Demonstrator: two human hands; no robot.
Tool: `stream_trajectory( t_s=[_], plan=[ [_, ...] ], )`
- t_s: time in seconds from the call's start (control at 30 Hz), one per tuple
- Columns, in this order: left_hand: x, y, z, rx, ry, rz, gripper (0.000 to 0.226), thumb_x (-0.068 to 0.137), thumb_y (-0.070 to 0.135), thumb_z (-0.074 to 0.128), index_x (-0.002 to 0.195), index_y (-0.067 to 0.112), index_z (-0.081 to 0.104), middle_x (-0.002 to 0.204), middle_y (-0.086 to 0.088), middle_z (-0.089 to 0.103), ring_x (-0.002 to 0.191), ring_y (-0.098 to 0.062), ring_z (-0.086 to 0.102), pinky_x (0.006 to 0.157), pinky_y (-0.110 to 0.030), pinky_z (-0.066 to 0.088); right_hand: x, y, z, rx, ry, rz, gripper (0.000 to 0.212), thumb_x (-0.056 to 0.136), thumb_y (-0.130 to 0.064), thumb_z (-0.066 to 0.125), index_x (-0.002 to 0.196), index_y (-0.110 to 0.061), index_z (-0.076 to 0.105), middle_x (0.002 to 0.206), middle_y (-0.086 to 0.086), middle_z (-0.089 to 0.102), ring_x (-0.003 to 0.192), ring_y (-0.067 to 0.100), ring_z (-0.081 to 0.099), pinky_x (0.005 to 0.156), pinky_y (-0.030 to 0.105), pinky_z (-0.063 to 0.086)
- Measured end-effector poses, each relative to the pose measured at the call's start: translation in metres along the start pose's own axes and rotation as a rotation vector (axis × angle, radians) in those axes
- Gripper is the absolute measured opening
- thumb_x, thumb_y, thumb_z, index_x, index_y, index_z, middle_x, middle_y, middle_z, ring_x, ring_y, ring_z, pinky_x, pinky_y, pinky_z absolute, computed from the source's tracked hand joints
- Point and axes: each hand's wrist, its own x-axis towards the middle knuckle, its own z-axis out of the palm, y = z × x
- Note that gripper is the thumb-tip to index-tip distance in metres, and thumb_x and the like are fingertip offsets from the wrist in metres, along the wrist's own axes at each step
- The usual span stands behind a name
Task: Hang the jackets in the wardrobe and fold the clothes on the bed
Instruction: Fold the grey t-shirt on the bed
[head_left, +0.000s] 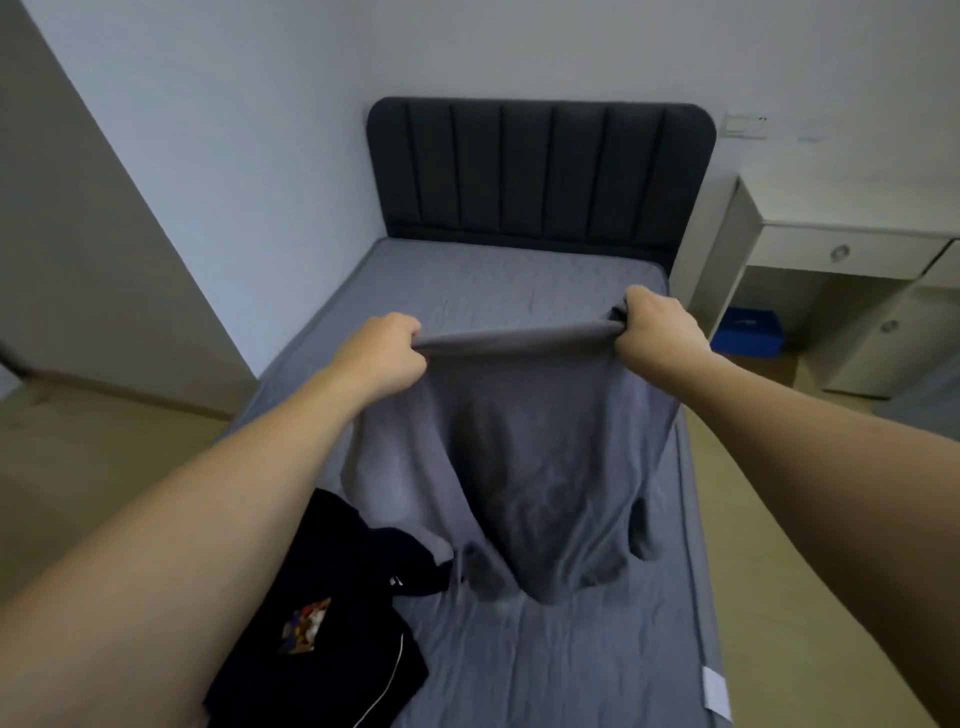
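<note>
At the far left a beige wall panel (78, 234) slants beside the pale wall. The left arm reaches forward from the lower left corner, and the left hand (382, 358) is curled into a fist, knuckles up, clamping one end of the top edge of a grey garment (519, 457). Below that forearm, on the near left part of the bed (493, 280), lies a black jacket (332, 623) in a rumpled heap (a small coloured emblem and thin white piping show on it); its upper edge comes just beside the grey garment's lower hem, whether touching I cannot tell.

The grey garment hangs between the two hands, its top edge pulled taut from fist to fist, its body draping down with the lower part resting on the grey bed sheet. Behind it stands the dark padded headboard (540, 166) against the wall.

The right arm reaches in from the right edge, and the right hand (660, 325) is likewise clenched tight on the other end of the garment's top edge, a little higher than the left. Farther right, beyond the bed, stands a white worktop (852, 254) with drawers, a blue box (748, 332) on the floor under it.
</note>
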Motion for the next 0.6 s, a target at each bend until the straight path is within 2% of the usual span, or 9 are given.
stream_trajectory(
  t_s=[0.13,0.27,0.33,0.4,0.47,0.53,0.6],
  plan=[
    [-0.023,0.037,-0.012,0.014,0.072,0.006,0.015,0.077,0.014,0.062,0.072,0.006,0.050,0.070,-0.012,0.057,0.069,-0.032,0.056,0.059,-0.038,0.045,0.010,0.034,-0.019,0.154,0.084,-0.141,0.011,0.082,-0.004,0.051,0.092,-0.009,0.047,0.088,0.013,0.055,0.080,0.032,0.054,0.074,0.053,0.051],
    [-0.077,0.082,0.001,0.036,0.012,-0.031,0.017,0.078,0.017,0.063,0.067,0.010,0.052,0.065,-0.007,0.057,0.065,-0.026,0.056,0.056,-0.036,0.043,0.000,0.081,-0.022,0.210,0.058,-0.317,0.012,0.077,-0.004,0.052,0.085,-0.011,0.047,0.078,0.008,0.054,0.072,0.028,0.053,0.066,0.048,0.052],
    [-0.109,0.107,0.029,0.042,-0.087,-0.080,0.023,0.079,0.018,0.061,0.062,0.015,0.047,0.061,-0.003,0.052,0.059,-0.023,0.051,0.050,-0.033,0.033,-0.010,0.112,-0.011,0.190,-0.078,-0.365,0.015,0.075,-0.005,0.054,0.082,-0.016,0.049,0.076,0.005,0.055,0.071,0.026,0.054,0.059,0.041,0.050],
    [-0.138,0.127,0.074,0.057,-0.209,-0.124,0.027,0.082,0.020,0.059,0.061,0.021,0.042,0.063,0.001,0.049,0.059,-0.020,0.047,0.049,-0.030,0.029,-0.022,0.146,0.010,0.128,-0.269,-0.403,0.021,0.072,-0.005,0.058,0.072,-0.023,0.045,0.071,-0.001,0.052,0.066,0.021,0.051,0.050,0.031,0.037],
    [-0.164,0.140,0.138,0.096,-0.363,-0.154,0.025,0.084,0.025,0.057,0.065,0.025,0.041,0.076,0.001,0.051,0.072,-0.021,0.051,0.058,-0.029,0.038,-0.039,0.183,0.045,0.015,-0.465,-0.441,0.024,0.073,-0.006,0.058,0.070,-0.024,0.043,0.070,-0.004,0.049,0.065,0.019,0.049,0.050,0.027,0.029],
    [-0.190,0.146,0.216,0.099,-0.524,-0.204,0.019,0.089,0.032,0.054,0.074,0.025,0.046,0.088,0.000,0.053,0.083,-0.021,0.054,0.070,-0.031,0.047,-0.060,0.223,0.094,-0.130,-0.613,-0.484,0.020,0.077,-0.006,0.054,0.074,-0.024,0.044,0.075,-0.004,0.050,0.069,0.019,0.050,0.052,0.028,0.032],
    [-0.220,0.151,0.301,0.077,-0.654,-0.263,0.014,0.091,0.033,0.050,0.085,0.020,0.053,0.091,-0.001,0.054,0.082,-0.020,0.054,0.068,-0.030,0.045,-0.089,0.265,0.150,-0.249,-0.740,-0.528,0.021,0.081,-0.007,0.053,0.076,-0.026,0.045,0.079,-0.005,0.049,0.073,0.018,0.050,0.055,0.027,0.032]
  ],
)
